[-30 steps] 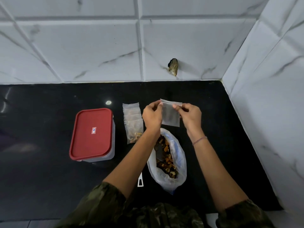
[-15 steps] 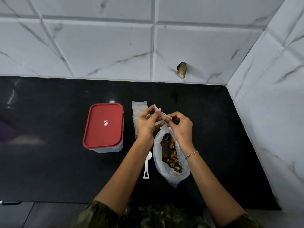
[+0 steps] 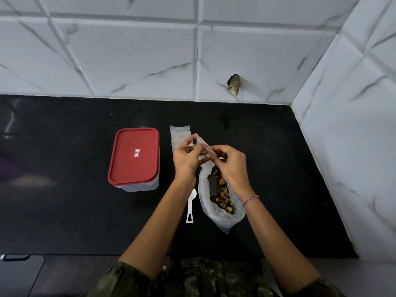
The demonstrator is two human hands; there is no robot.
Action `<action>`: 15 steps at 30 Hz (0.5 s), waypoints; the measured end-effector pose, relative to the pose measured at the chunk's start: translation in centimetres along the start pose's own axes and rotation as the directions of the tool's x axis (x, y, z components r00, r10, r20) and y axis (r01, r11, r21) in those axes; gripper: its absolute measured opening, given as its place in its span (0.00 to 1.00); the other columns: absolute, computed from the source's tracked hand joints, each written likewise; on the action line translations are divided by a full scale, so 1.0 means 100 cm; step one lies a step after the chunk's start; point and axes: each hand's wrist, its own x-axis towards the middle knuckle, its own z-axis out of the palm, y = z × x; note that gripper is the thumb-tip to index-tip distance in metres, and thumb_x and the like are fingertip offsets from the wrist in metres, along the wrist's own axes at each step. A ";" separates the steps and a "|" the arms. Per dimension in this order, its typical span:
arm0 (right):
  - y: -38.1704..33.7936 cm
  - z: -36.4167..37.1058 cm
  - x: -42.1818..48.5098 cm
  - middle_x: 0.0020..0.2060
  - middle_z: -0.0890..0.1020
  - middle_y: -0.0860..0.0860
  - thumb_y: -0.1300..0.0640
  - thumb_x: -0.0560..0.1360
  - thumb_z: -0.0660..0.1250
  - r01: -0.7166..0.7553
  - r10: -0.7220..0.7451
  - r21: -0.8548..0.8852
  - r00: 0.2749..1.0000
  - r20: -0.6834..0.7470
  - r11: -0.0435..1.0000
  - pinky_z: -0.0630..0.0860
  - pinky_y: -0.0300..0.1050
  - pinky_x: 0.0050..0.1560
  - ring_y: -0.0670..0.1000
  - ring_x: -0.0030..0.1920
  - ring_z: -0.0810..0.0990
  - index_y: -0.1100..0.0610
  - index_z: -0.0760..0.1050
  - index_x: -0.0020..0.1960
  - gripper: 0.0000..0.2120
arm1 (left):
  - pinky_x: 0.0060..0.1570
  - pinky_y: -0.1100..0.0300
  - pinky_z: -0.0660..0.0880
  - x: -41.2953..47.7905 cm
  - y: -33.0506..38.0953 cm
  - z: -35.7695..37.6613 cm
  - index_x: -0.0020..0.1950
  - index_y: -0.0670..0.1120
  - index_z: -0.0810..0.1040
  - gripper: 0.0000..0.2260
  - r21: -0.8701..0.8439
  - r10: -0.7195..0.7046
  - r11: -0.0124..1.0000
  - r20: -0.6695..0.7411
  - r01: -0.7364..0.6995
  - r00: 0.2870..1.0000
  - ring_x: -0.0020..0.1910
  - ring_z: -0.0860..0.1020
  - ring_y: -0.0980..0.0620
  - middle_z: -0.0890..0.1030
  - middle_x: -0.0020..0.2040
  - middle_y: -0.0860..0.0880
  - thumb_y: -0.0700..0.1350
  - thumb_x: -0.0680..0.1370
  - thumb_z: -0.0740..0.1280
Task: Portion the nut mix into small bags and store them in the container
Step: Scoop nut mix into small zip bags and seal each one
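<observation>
Both hands hold one small clear bag [image 3: 203, 144] above the black counter [image 3: 64, 211]. My left hand [image 3: 186, 156] pinches its left side and my right hand [image 3: 230, 162] pinches its right side at the mouth. Below them lies a large open plastic bag of nut mix [image 3: 220, 196], partly hidden by my right wrist. A stack of small clear bags [image 3: 179, 133] lies behind my left hand. The container [image 3: 134, 159] with its red lid on stands to the left. A white plastic spoon [image 3: 190, 207] lies between my forearms.
White marble-look tile walls rise behind the counter and along the right side [image 3: 342, 146]. A small dark hole or chip [image 3: 234, 83] marks the back wall. The counter's front edge runs near my body.
The small bag was held flat and upright between both hands; now it is tilted edge-on and lower, with my fingers working at its mouth. The camera view shifted, showing the spoon fully.
</observation>
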 end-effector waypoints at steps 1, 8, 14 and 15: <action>-0.001 -0.001 -0.001 0.47 0.80 0.44 0.58 0.73 0.71 0.016 -0.016 -0.005 1.000 0.009 1.000 0.72 0.23 0.46 0.36 0.46 0.77 0.56 0.80 0.55 0.11 | 0.34 0.63 0.79 0.000 0.000 0.000 0.63 0.44 0.76 0.16 0.006 -0.004 1.000 -0.008 0.004 1.000 0.38 0.82 0.52 0.81 0.41 0.44 0.34 0.76 0.67; -0.008 -0.008 -0.003 0.42 0.81 0.42 0.45 0.74 0.66 -0.108 0.098 0.120 0.991 0.088 0.987 0.75 0.30 0.46 0.40 0.46 0.80 0.52 0.80 0.52 0.13 | 0.39 0.65 0.79 0.001 -0.004 -0.004 0.66 0.43 0.75 0.19 0.161 0.089 0.982 0.051 -0.096 0.995 0.40 0.81 0.52 0.79 0.39 0.45 0.33 0.76 0.66; -0.012 -0.011 0.005 0.44 0.83 0.48 0.52 0.74 0.69 -0.146 0.141 0.074 0.988 0.064 0.987 0.80 0.37 0.44 0.43 0.43 0.82 0.55 0.80 0.53 0.10 | 0.40 0.63 0.80 0.003 -0.005 -0.007 0.65 0.45 0.77 0.17 0.304 0.157 0.934 0.127 -0.190 0.979 0.37 0.82 0.55 0.82 0.39 0.48 0.34 0.78 0.65; -0.013 -0.012 0.006 0.43 0.83 0.48 0.55 0.74 0.69 -0.145 0.142 0.052 0.988 0.063 0.988 0.80 0.35 0.42 0.42 0.41 0.82 0.55 0.80 0.53 0.09 | 0.40 0.62 0.81 0.002 -0.005 -0.008 0.65 0.45 0.77 0.17 0.315 0.169 0.926 0.147 -0.208 0.975 0.36 0.82 0.56 0.82 0.39 0.48 0.34 0.78 0.65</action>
